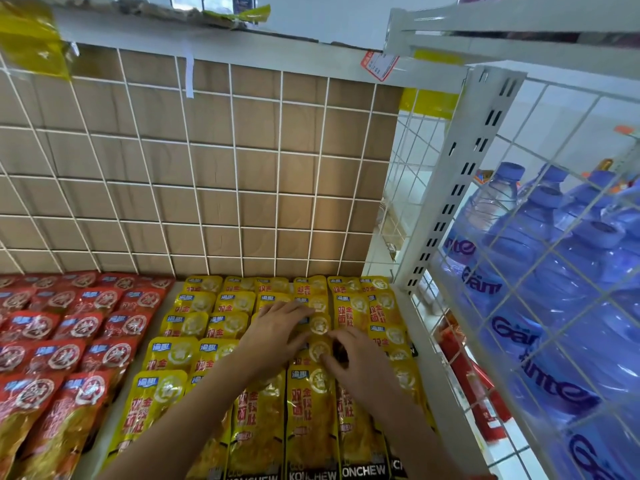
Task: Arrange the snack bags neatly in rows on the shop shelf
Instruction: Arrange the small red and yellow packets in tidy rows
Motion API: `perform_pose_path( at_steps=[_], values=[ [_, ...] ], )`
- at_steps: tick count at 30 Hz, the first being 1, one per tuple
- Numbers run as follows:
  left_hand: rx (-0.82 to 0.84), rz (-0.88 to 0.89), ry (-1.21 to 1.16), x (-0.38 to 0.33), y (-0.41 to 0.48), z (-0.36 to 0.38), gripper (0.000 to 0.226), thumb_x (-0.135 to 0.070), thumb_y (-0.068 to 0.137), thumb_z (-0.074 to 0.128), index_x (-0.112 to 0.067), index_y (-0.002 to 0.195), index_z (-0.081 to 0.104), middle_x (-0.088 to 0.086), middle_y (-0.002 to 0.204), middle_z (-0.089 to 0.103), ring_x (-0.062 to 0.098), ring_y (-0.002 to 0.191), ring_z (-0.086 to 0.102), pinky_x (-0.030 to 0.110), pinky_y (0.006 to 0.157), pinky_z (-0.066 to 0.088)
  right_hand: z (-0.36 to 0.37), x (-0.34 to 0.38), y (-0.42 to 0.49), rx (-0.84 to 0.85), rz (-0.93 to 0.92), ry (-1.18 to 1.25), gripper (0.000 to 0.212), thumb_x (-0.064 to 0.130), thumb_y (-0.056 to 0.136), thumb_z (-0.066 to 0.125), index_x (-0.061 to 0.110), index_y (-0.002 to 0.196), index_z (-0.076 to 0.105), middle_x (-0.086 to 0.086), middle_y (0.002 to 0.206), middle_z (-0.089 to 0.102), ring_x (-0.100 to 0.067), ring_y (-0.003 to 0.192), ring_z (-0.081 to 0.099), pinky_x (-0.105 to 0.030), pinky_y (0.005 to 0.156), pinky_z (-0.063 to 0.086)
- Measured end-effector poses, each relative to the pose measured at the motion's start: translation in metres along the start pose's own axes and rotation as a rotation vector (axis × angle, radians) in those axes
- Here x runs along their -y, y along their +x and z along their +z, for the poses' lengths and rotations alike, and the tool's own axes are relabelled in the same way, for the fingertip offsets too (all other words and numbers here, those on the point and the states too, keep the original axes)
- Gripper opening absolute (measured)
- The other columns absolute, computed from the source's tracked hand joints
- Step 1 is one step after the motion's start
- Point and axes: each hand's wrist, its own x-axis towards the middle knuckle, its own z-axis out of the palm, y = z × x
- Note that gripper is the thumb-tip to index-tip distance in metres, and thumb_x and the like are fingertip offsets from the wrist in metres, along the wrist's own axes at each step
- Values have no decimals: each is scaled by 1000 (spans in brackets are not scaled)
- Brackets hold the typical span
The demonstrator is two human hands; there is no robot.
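Abutting right shelf edge (434,393), yellow bags (311,410)

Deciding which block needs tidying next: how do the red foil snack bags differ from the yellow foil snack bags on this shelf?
The red foil snack bags lie on the left, the yellow foil snack bags in the middle and on the right. The left hand and right hand touch yellow bags; neither touches red ones. Red rows look slanted, while yellow columns run straighter. Both kinds lie flat and overlapping.

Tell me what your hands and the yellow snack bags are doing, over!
Left hand flat on yellow bags. Right hand on one mid-row, grip unclear. Red bags alongside, nothing blocking.
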Motion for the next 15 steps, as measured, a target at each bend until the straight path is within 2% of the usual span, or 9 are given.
perform_pose_path(
  at_steps=[15],
  values=[
    [9, -8, 10, 2, -1, 1, 47, -40, 96, 41, -33, 141, 32, -12, 147, 32, 10, 138, 22, 30, 113, 12, 0, 0, -2, -11, -11, -6, 41, 43, 92, 49, 23, 128, 49, 9, 122, 50, -6, 111, 45, -16, 89, 36]
  ],
)
